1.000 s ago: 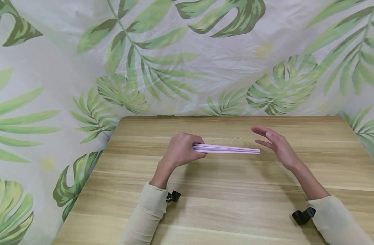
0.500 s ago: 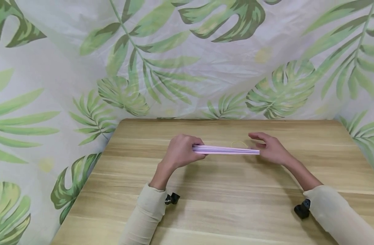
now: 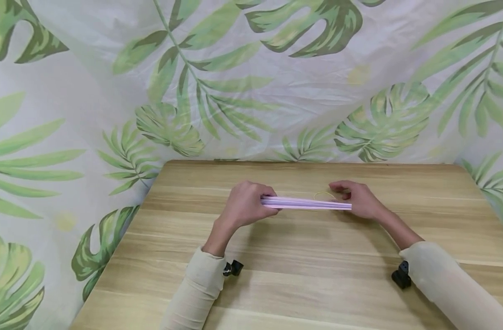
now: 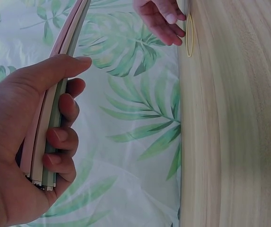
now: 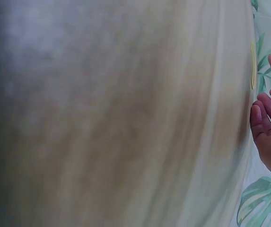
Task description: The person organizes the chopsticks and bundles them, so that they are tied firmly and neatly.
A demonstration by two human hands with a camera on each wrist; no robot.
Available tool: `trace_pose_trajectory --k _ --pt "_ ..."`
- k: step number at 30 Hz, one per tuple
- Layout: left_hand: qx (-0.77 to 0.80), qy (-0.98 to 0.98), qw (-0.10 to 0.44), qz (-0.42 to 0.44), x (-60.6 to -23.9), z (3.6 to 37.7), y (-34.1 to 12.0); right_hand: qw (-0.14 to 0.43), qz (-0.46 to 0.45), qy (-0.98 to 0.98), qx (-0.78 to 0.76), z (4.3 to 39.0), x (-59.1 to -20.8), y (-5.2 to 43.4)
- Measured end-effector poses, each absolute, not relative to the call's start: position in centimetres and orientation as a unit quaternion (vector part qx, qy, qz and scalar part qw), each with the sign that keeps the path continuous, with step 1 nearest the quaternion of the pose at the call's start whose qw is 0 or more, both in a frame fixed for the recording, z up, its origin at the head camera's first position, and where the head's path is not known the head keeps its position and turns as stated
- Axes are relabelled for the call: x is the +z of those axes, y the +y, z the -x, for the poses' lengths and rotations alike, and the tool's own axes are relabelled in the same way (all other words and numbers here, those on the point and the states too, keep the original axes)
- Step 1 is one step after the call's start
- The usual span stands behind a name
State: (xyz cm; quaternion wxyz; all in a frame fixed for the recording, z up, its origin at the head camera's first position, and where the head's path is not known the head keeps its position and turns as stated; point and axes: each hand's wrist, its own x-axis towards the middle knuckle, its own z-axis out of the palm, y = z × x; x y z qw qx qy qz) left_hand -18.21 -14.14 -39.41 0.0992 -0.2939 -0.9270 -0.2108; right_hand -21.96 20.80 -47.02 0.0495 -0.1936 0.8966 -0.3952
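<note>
At the centre of the wooden surface (image 3: 301, 256), observations run from left to right. Left hand (image 3: 245, 204): fingers and thumb curled firmly round the left end of a thin stack of pink sheets (image 3: 307, 203); the left wrist view confirms the grip, thumb on one face, fingers wrapped over the other, the sheet edges showing pale pink and greenish. Stack of pink sheets: held level and edge-on to the head camera, raised just above the surface, spanning between both hands. Yellow rubber band (image 3: 325, 195): lying flat on the surface just behind the stack, toward its right end, and near the right fingertips (image 4: 173, 29). Right hand (image 3: 358, 199): positioned at the right end of the stack, fingers bent over toward the band; whether it actually grips the stack or touches the band cannot be determined, as the right wrist view is largely blurred. Both forearms wear cream sleeves (image 3: 198, 288). Behind and to both sides of the surface hangs a white cloth printed with green leaves (image 3: 251, 82).
</note>
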Motion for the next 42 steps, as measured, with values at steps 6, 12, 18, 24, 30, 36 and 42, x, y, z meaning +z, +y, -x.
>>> trace_pose_trajectory --k 6,12,18,24,30,36,42 --pt "-0.208 -0.929 0.092 0.293 -39.3 18.2 -14.1 0.05 0.196 0.9 -0.385 22.5 -47.2 20.8" --pt "-0.21 -0.929 0.09 0.29 -39.3 18.2 -14.5 0.066 0.187 0.896 -0.396 22.8 -47.4 21.1" --pt "-0.21 -0.931 0.089 0.284 -39.3 18.2 -15.2 0.075 0.19 0.893 -0.402 22.8 -47.5 21.3" --pt "-0.205 -0.933 0.086 0.282 -39.3 18.2 -15.9 0.062 0.193 0.899 -0.388 22.9 -47.5 21.6" --pt "-0.206 -0.935 0.08 0.277 -39.4 18.2 -16.4 0.047 0.205 0.899 -0.384 23.2 -47.7 21.4" --pt "-0.204 -0.935 0.085 0.277 -39.4 18.3 -16.5 0.043 0.211 0.895 -0.39 23.4 -48.0 20.9" --pt "-0.202 -0.934 0.085 0.281 -39.4 18.2 -16.4 0.043 0.201 0.899 -0.387 23.6 -47.8 20.8"
